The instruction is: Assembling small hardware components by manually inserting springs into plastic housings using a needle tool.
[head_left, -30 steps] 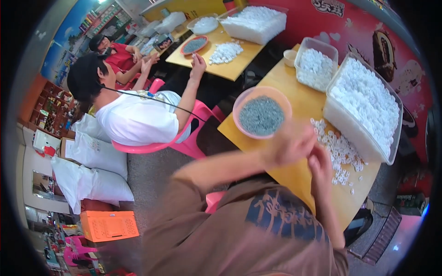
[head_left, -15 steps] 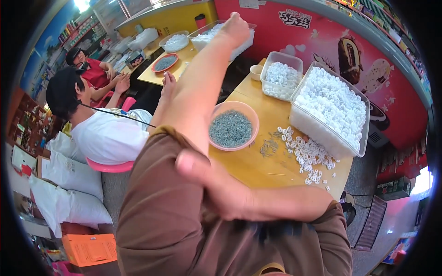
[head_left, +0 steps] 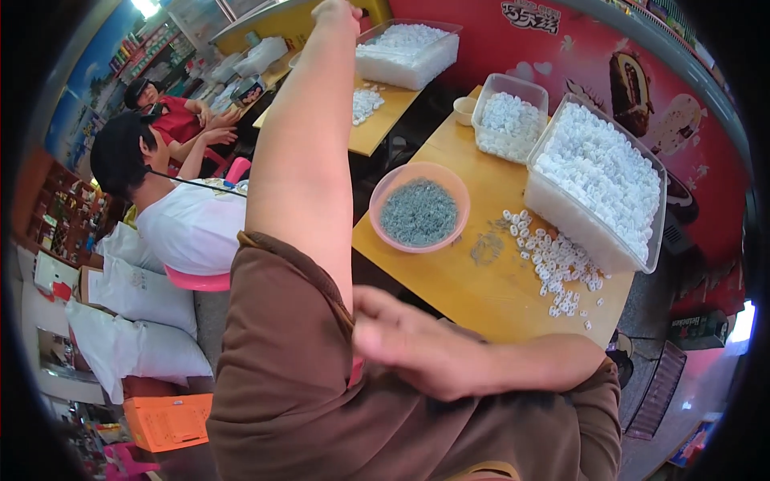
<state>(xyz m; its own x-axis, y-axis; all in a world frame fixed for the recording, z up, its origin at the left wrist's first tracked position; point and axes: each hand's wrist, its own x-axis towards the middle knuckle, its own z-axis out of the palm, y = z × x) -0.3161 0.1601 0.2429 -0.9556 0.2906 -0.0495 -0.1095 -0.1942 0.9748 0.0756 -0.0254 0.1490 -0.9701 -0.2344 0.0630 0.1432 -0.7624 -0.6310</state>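
Note:
My left arm is stretched far out over the tables, and my left hand [head_left: 337, 13] is at the top edge of the view, partly cut off. Its fingers look curled into a fist, and nothing shows in it. My right hand [head_left: 413, 345] is bent across my chest, beside the brown sleeve [head_left: 289, 337] of my left arm. Its thumb and fingers are apart, slightly blurred, with no object visible in them. Whether the fingertips touch the sleeve I cannot tell. Nearest on the table is a pink bowl [head_left: 379, 232] of small grey pieces.
Small white two-holed pieces [head_left: 557, 264] and grey bits [head_left: 488, 247] lie on the yellow table [head_left: 449, 289]. A large bin [head_left: 561, 204] and a smaller tub [head_left: 513, 151] hold more white pieces. Another full bin [head_left: 409, 56] stands behind. Two people sit at left, near white sacks [head_left: 148, 297].
My left arm has swung left, raising its hand to the top edge. My right hand has moved right and slightly down, away from the sleeve's front. The view has shifted a little.

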